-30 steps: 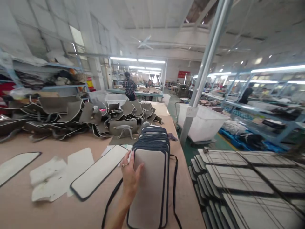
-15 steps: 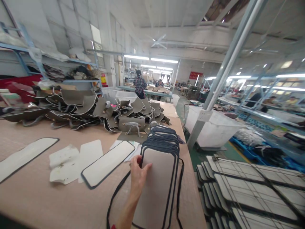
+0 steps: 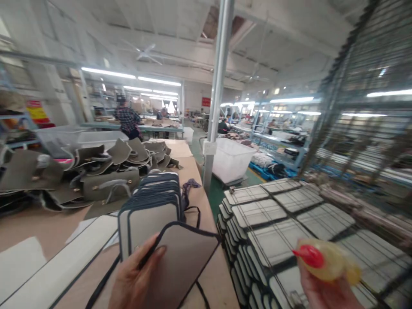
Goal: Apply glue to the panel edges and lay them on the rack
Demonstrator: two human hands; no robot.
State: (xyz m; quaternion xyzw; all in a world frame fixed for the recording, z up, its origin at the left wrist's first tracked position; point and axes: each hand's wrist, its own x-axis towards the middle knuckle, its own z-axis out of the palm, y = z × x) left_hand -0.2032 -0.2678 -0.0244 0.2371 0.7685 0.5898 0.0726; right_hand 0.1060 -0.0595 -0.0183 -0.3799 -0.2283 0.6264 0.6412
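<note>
My left hand (image 3: 135, 279) grips a beige panel with dark piping (image 3: 185, 257), lifted and tilted above the wooden table (image 3: 222, 283). Just behind it lies the fanned stack of the same beige panels (image 3: 151, 201). At the lower right my right hand (image 3: 325, 294) holds a yellowish squeeze bottle with a red cap (image 3: 325, 259), its nozzle pointing left. The bottle hovers over wire racks (image 3: 283, 223) loaded with pale panels.
Grey-brown bag pieces with handles (image 3: 96, 171) are heaped at the back of the table. A long white strip (image 3: 61, 266) lies at the left. A steel pillar (image 3: 217, 94) and a white bin (image 3: 231, 161) stand beyond. A person in a plaid shirt (image 3: 127, 120) works at a far table.
My view swung to the right. My left hand lifted the top beige panel off the stack. My right hand with the squeeze bottle came into view at the lower right.
</note>
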